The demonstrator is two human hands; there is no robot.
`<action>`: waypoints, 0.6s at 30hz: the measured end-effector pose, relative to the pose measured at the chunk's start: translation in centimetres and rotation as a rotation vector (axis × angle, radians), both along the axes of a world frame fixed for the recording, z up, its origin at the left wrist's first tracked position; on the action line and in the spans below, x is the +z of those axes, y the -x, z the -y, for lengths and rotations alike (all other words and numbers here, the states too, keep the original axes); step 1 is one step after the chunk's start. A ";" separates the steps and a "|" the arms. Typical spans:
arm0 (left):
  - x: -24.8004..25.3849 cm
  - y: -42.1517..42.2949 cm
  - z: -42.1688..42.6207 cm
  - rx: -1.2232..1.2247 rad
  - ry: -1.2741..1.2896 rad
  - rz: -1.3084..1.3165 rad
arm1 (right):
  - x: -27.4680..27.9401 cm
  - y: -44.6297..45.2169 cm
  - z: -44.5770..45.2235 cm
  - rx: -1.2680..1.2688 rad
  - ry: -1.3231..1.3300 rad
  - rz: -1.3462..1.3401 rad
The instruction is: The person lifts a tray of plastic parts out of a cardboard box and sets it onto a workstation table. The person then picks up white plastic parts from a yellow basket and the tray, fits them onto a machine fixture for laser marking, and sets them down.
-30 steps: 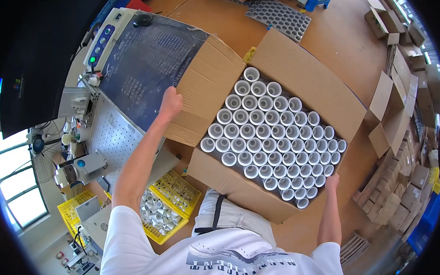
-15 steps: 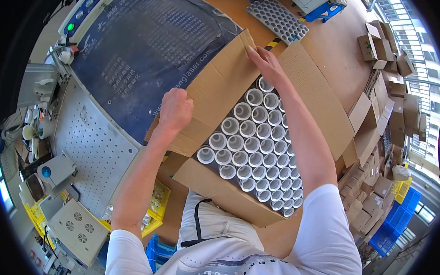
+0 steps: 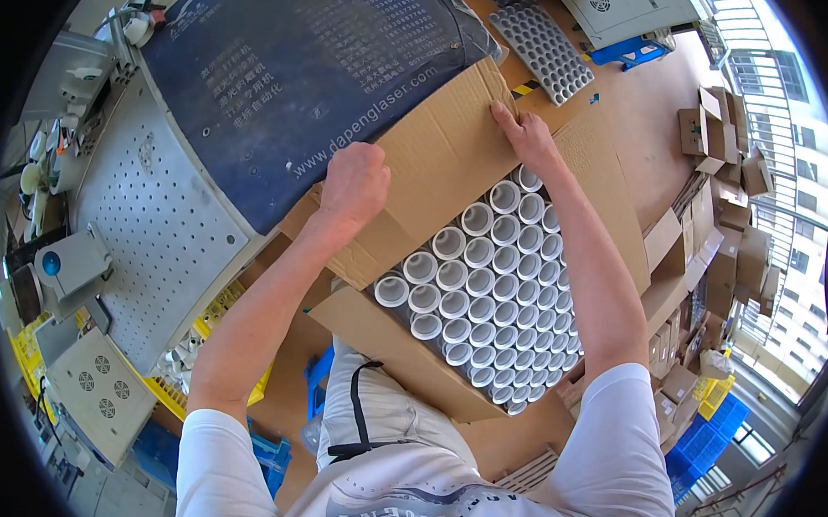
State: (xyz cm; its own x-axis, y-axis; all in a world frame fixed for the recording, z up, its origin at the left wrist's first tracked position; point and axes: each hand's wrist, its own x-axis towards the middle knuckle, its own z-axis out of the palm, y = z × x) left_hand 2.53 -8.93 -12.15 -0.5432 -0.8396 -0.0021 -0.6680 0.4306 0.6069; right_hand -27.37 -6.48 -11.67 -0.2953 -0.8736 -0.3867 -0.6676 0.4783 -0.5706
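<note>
An open cardboard box [image 3: 411, 350] holds rows of white, round, hollow parts [image 3: 482, 281], standing with their open ends up. My left hand [image 3: 354, 185] is closed on the box's left flap [image 3: 440, 159], near its outer edge beside the dark blue mat. At the far end of the same flap, my right hand [image 3: 526, 137] pinches the cardboard, with the thumb on the near face. My right forearm crosses above the box and hides part of the white parts and the right flap [image 3: 608, 188].
The dark blue printed mat [image 3: 283, 81] and a perforated metal plate [image 3: 151, 213] lie on the left. A grey tray with round holes [image 3: 542, 51] is at the top. Cardboard boxes [image 3: 751, 261] and blue crates [image 3: 704, 442] stand on the right.
My right hand has come from the box's near right corner to the left flap's far end. Both hands remain on that flap, and the view has shifted toward the mat.
</note>
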 end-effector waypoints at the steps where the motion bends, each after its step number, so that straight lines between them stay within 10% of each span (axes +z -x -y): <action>1: -0.5 0.1 -0.3 0.010 -0.062 0.027 | -0.3 0.0 -0.2 0.003 0.025 -0.018; 18: -1.0 1.3 -3.9 -0.112 0.186 0.332 | -3.9 1.2 -0.2 -0.022 -0.116 -0.139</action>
